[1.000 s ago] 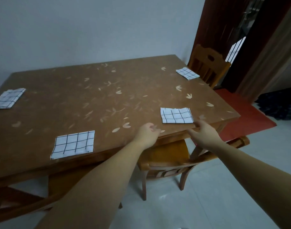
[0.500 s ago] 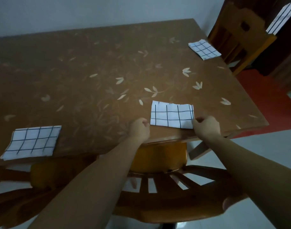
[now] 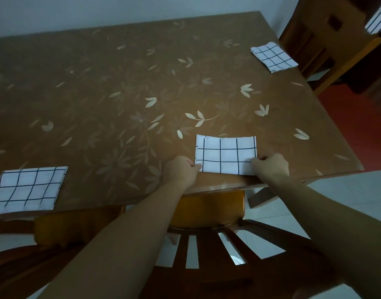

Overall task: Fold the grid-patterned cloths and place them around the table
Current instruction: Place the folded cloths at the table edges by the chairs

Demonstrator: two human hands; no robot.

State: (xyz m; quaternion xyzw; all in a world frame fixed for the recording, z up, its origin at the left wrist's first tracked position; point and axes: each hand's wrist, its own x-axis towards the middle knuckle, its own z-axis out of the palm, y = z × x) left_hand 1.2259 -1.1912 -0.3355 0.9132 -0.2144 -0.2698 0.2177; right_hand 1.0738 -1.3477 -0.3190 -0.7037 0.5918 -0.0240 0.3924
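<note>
A folded grid-patterned cloth [image 3: 225,155], white with dark lines, is seen lying flat on the brown tabletop [image 3: 120,93], close to the near edge and right of centre. Its near left corner is pinched by the left hand [image 3: 181,169]; the grip is closed on the fabric, fingers curled, knuckles up. Its near right corner is held the same way by the right hand [image 3: 271,165], grip clamped on the cloth edge. Both forearms are stretched forward over a wooden chair [image 3: 206,210] tucked under the tabletop directly below the cloth; its slatted back is seen at the bottom of the view. A second folded cloth [image 3: 27,188] is laid at the near left edge, well apart from the hands, one side cut off by the frame. A third folded cloth [image 3: 272,57] is placed at the far right edge, turned at an angle, just beside a second chair [image 3: 327,46]. The tabletop is printed with pale leaf and flower shapes. A pale wall [image 3: 120,11] is seen behind the far edge. A red floor covering [image 3: 358,126] is noted to the right, with pale floor tiles [image 3: 347,190] nearer. Light is dim; fingertips tucked under the cloth edge cannot be made out.
</note>
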